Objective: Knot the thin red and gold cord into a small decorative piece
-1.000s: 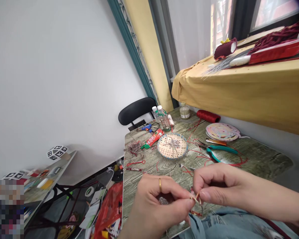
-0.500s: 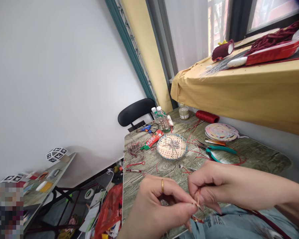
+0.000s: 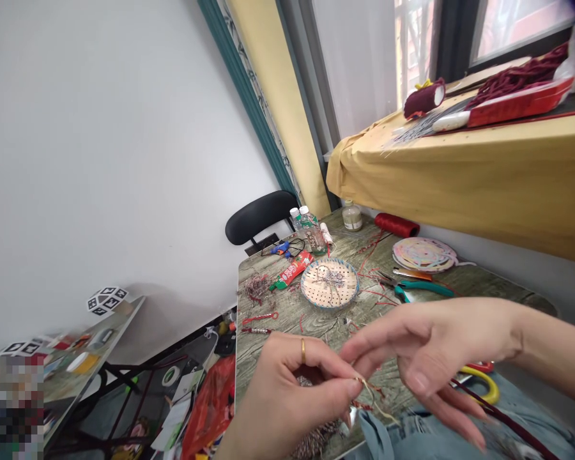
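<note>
Thumb and index finger of my left hand (image 3: 301, 386), which wears a gold ring, pinch a thin braided cord (image 3: 364, 386) with pale and red loose ends. Close beside it on the right is my right hand (image 3: 441, 358), its fingers spread and its thumb apart; the fingertips are near the cord. Whether they touch it is unclear. Beyond the hands, a round woven basket (image 3: 329, 283) holds small silvery pieces. Teal-handled pliers (image 3: 424, 287) lie to its right. Yellow-handled scissors (image 3: 483, 383) show partly behind my right hand, near the lap.
Bottles (image 3: 311, 233), a red thread spool (image 3: 397, 225), a glass jar (image 3: 351, 216) and a red-green tube (image 3: 292, 271) stand or lie toward the table's back. A thread tangle (image 3: 257, 287) is at the left edge. A black chair (image 3: 263, 217) stands behind.
My right hand has opened out of its pinch at the cord, its fingers now spread. The yellow scissor handle has come into view. My left hand has shifted slightly left, still pinching the cord.
</note>
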Demonstrator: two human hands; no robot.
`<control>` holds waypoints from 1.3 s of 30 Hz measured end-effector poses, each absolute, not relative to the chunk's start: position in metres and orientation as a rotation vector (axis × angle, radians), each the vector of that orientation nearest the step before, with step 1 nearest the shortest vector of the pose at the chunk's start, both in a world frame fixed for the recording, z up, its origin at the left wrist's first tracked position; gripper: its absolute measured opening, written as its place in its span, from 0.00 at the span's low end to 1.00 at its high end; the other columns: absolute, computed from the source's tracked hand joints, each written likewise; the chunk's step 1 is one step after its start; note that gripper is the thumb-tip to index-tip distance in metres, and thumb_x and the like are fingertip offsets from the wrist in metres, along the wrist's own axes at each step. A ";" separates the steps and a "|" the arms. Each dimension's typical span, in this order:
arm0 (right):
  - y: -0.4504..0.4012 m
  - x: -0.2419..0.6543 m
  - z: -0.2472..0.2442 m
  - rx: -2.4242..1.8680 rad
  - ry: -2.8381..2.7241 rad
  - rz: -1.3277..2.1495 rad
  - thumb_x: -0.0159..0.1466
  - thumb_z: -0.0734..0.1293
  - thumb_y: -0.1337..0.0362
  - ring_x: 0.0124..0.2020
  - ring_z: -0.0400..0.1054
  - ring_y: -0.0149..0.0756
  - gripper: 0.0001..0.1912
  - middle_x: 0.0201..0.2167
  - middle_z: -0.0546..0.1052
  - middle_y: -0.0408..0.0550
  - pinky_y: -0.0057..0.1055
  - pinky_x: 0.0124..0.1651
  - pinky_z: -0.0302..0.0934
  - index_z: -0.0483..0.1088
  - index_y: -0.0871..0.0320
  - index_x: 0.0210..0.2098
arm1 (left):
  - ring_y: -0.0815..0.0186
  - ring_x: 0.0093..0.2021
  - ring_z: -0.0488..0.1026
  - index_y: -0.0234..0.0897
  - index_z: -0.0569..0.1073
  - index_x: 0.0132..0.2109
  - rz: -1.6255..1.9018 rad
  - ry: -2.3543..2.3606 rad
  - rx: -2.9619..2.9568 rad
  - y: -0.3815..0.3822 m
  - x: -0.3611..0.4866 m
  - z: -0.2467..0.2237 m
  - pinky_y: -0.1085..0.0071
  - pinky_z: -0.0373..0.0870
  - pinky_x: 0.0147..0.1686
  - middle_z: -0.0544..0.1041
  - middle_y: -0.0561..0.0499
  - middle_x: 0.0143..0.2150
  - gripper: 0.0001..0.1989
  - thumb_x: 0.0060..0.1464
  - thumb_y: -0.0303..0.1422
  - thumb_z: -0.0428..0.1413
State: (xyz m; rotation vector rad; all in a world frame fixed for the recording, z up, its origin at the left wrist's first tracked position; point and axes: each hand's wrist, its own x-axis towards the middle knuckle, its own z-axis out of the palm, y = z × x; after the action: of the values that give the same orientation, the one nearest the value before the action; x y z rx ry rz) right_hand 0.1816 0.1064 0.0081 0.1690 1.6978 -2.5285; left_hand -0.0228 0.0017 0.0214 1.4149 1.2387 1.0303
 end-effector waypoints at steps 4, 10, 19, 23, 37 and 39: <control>0.096 0.169 -0.005 0.075 1.491 -2.630 0.59 0.72 0.44 0.21 0.73 0.24 0.30 0.39 0.79 0.54 0.18 0.23 0.68 0.74 0.65 0.47 | 0.71 0.19 0.69 0.35 0.83 0.26 0.972 1.266 1.451 0.004 -0.021 0.027 0.76 0.64 0.21 0.79 0.50 0.19 0.03 0.45 0.25 0.64; 0.098 0.165 -0.030 0.112 1.578 -2.684 0.58 0.73 0.46 0.16 0.65 0.24 0.26 0.19 0.74 0.41 0.17 0.19 0.60 0.76 0.66 0.38 | 0.70 0.20 0.71 0.34 0.82 0.26 0.926 1.221 1.343 0.008 -0.019 0.029 0.75 0.66 0.22 0.78 0.50 0.20 0.03 0.46 0.28 0.65; 0.103 0.161 -0.019 0.201 1.727 -2.626 0.58 0.72 0.51 0.19 0.51 0.23 0.18 0.25 0.73 0.40 0.23 0.21 0.43 0.70 0.61 0.26 | 0.71 0.20 0.68 0.34 0.81 0.26 0.906 1.239 1.391 0.006 -0.020 0.028 0.75 0.64 0.23 0.75 0.52 0.19 0.06 0.47 0.31 0.66; 0.109 0.165 -0.006 0.186 1.890 -2.470 0.58 0.73 0.49 0.24 0.58 0.25 0.20 0.27 0.73 0.41 0.25 0.28 0.49 0.71 0.62 0.28 | 0.70 0.19 0.68 0.34 0.82 0.25 0.912 1.203 1.469 0.007 -0.021 0.030 0.74 0.63 0.22 0.74 0.52 0.18 0.07 0.49 0.32 0.65; 0.075 0.179 0.037 0.708 2.812 -1.675 0.66 0.64 0.60 0.29 0.67 0.35 0.15 0.25 0.74 0.44 0.27 0.30 0.56 0.71 0.58 0.25 | 0.74 0.19 0.68 0.37 0.83 0.28 0.988 1.036 1.280 0.002 -0.022 0.027 0.78 0.64 0.21 0.74 0.53 0.21 0.06 0.49 0.34 0.67; 0.072 0.180 0.035 0.783 2.729 -1.818 0.65 0.63 0.60 0.28 0.66 0.34 0.14 0.24 0.73 0.44 0.27 0.30 0.55 0.69 0.58 0.24 | 0.74 0.19 0.68 0.37 0.83 0.28 1.017 1.041 1.284 0.000 -0.021 0.026 0.78 0.63 0.21 0.74 0.54 0.21 0.05 0.49 0.32 0.67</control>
State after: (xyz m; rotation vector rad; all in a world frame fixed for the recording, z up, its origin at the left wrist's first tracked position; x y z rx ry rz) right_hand 0.1799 0.0718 0.0349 0.7834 2.7285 -1.8182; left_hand -0.0210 0.0004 0.0265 1.2842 1.0411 1.0170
